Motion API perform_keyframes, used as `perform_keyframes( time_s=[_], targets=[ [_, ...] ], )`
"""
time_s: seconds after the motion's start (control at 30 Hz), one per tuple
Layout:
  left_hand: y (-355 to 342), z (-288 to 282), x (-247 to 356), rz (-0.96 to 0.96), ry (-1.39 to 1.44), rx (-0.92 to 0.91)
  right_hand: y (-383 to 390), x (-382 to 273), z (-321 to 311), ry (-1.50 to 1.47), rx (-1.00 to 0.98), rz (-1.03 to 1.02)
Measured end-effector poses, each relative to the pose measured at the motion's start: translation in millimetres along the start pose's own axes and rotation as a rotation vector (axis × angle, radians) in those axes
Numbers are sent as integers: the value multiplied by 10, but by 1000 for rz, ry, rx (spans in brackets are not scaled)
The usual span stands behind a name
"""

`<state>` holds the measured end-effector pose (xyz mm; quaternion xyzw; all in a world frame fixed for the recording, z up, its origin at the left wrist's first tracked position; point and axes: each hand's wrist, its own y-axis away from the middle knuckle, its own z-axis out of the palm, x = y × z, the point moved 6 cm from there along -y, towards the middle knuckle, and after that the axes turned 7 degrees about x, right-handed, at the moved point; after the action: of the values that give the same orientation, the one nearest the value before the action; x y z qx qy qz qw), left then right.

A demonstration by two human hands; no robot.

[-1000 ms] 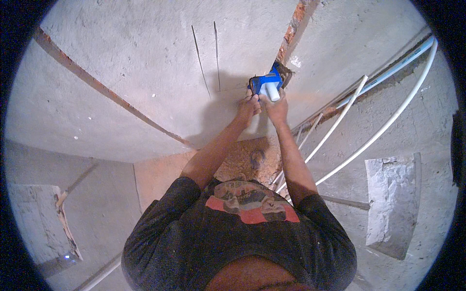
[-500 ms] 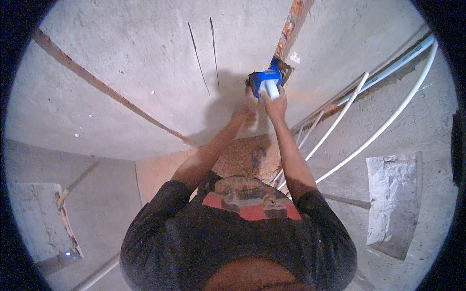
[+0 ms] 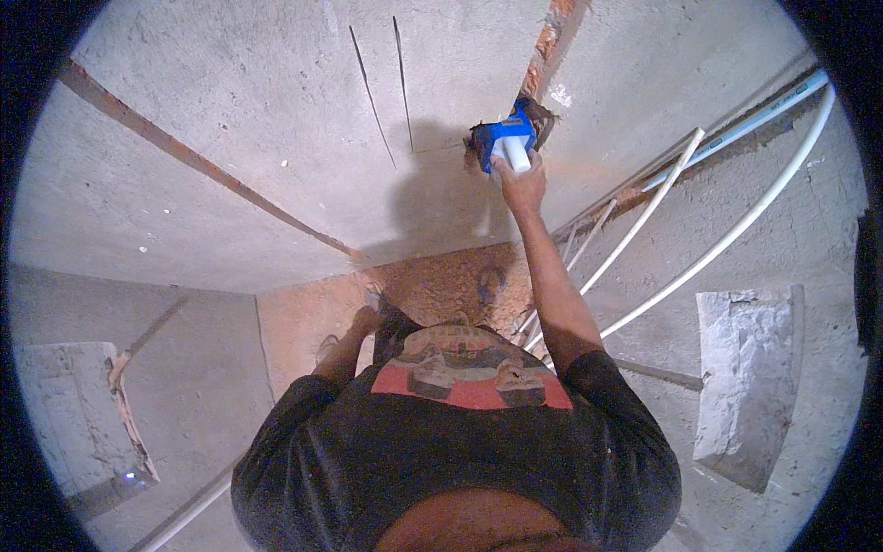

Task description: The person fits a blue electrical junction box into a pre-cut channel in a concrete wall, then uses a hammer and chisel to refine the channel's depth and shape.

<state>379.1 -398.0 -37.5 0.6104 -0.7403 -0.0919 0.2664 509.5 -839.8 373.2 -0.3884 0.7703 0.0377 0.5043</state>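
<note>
My right hand point(image 3: 524, 189) reaches up to the wall, its fingers closed round the white block-like part point(image 3: 518, 155) of a blue plastic piece. That blue piece point(image 3: 507, 129) has a small label on top and sits at a rough, dark-edged hole point(image 3: 544, 125) cut in the plaster. Whether the blue and white parts are one thing I cannot tell. My left hand point(image 3: 366, 320) hangs low by my left side, near the dark trousers and away from the wall. Its fingers are too small and blurred to make out.
A brick-red chased groove point(image 3: 547, 51) runs up from the hole. Another groove point(image 3: 212, 177) slants across the wall at left. White pipes point(image 3: 727, 237) lean and curve at right beside a blue-white pipe point(image 3: 736, 132). Sandy rubble point(image 3: 432, 285) covers the floor by the wall.
My left hand has dropped from just below the blue piece down to my left side. My right hand keeps its hold on the white part at the hole.
</note>
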Motion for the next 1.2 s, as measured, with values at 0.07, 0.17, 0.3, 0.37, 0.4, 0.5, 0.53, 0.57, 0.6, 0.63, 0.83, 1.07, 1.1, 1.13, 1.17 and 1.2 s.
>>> perform_keyframes(
  time_s=[0.07, 0.17, 0.3, 0.37, 0.4, 0.5, 0.53, 0.57, 0.6, 0.63, 0.83, 1.07, 1.1, 1.13, 1.17, 1.2],
  targets=[
    [116, 194, -382, 105, -232, -51, -6, 19, 13, -3, 19, -7],
    [346, 183, -540, -51, -110, -174, 64, 168, -2, -11, 54, 27],
    [395, 180, -504, -19, -50, -132, 99, 148, -5, -61, 59, 17],
    [296, 179, -318, 171, -178, -77, 83, 154, 28, -61, 39, -15],
    [215, 183, -181, 268, -241, -44, 53, 163, 60, -59, 20, -36],
    [129, -167, 316, 234, -6, 85, 66, 275, 79, -91, 12, -25],
    [89, -242, 421, 219, 76, 136, 69, 292, 91, -117, 14, -18],
    [57, -328, 505, 205, 159, 188, 69, 297, 100, -112, 17, -34],
    [50, -404, 638, 297, 101, 194, 68, 342, 120, -105, 20, -48],
    [45, -479, 750, 390, 39, 200, 70, 349, 117, -98, 25, -61],
    [28, -554, 854, 469, -213, 46, 174, 333, 81, -139, 52, -65],
    [201, -483, 483, 224, 10, 15, 212, 331, 36, -146, 46, -79],
    [220, -402, 384, 176, 40, 31, 202, 365, 40, -138, 47, -75],
    [189, -239, 233, 121, 76, 60, 179, 337, 57, -138, 44, -84],
    [158, -137, 102, 66, 112, 92, 164, 316, 88, -158, 21, -75],
    [163, -86, 79, 93, 119, 69, 159, 343, 100, -170, 1, -59]
  ],
)
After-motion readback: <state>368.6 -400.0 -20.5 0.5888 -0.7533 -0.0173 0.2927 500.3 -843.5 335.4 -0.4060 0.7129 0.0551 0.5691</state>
